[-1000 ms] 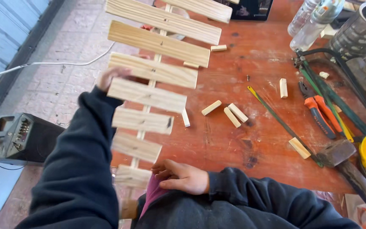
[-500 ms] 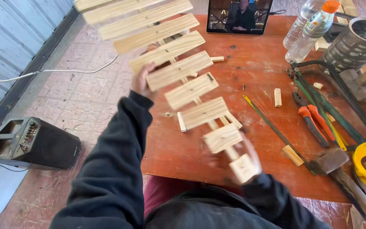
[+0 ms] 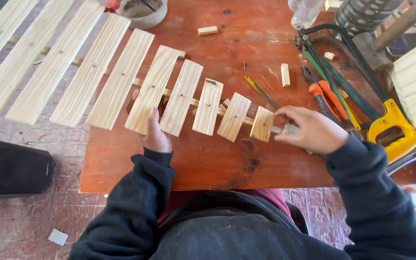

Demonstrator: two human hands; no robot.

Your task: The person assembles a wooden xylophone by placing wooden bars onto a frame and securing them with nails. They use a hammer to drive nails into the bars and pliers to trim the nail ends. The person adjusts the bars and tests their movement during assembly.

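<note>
While above the red table (image 3: 208,163), left hand (image 3: 154,135) and right hand (image 3: 314,130), each grip closed on the slatted wooden frame (image 3: 181,103).

We swing the slatted wooden rack (image 3: 121,82) from upright to lying across the table; right hand (image 3: 311,130) now pinches its narrow end, left hand (image 3: 155,132) under the middle slats.

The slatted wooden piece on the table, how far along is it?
Done: the wooden slats sit fixed in a graded row along a thin central strip, long to short. In hand: the left hand supports a middle slat from below, and the right hand pinches the strip's end beside the smallest slat. Left: loose small blocks lie unused on the table.
</note>
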